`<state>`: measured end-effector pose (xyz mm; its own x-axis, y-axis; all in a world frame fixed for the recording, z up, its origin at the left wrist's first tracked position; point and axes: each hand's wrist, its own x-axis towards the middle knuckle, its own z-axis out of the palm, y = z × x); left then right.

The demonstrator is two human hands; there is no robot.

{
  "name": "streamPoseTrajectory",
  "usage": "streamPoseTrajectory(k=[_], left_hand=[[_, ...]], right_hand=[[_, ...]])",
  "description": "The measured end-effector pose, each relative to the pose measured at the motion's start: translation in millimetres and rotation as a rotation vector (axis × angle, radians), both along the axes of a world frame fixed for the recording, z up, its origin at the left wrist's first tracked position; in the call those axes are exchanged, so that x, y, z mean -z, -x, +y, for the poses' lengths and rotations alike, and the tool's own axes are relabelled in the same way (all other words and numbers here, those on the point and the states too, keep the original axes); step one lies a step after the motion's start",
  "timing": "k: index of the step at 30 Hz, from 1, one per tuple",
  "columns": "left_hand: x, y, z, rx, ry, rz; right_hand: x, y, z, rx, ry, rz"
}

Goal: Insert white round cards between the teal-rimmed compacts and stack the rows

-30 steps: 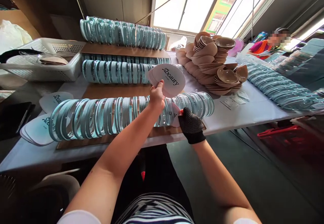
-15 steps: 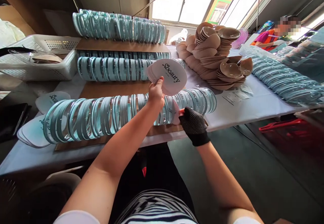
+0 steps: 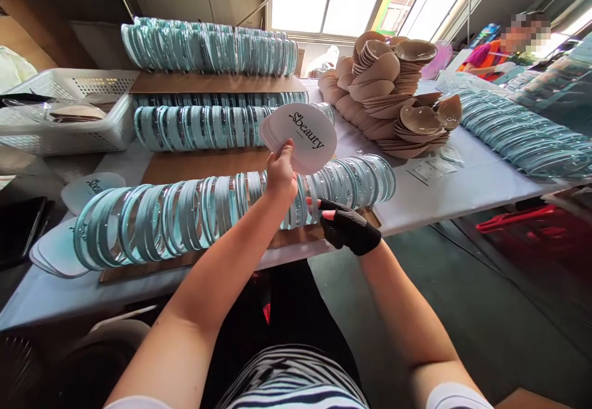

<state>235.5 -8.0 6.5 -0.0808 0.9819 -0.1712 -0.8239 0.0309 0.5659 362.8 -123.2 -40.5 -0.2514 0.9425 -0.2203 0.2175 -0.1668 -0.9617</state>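
Note:
My left hand (image 3: 281, 171), bare, grips a stack of white rounded cards (image 3: 308, 134) printed with "beauty" lettering, thumb on top. Below it runs the front row of clear rounded plastic cases (image 3: 182, 218) with light blue edges, standing side by side. My right hand (image 3: 349, 227), in a black fingerless glove, is at the near side of this row, right of the middle. Its thumb and forefinger point left and stand apart, with no card visible between them. The forefinger's tip is close to the cases; whether it touches them I cannot tell.
More rows of cases (image 3: 208, 48) stand behind on cardboard. Beige cup-shaped pieces (image 3: 377, 82) are heaped at back right. A white basket (image 3: 118, 122) and loose printed cards (image 3: 58, 252) are on the left. Further cases (image 3: 513, 128) lie at right, near a person in an orange vest (image 3: 493, 57).
My right hand has let go of a printed card at the row and its fingers have spread, shifting slightly left. The left hand still holds its stack; the view has shifted a little.

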Motion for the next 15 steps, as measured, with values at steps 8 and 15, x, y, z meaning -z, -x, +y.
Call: streamPoseTrajectory(k=[8,15], left_hand=[[7.6,-1,-12,0.046,-0.246,0.118],[5.3,20,-42,0.037,-0.239,0.134]], right_hand=[[-50.0,-7,50,0.631,-0.868,-0.543],[-48.5,42,25,0.555,-1.266,-0.856]])
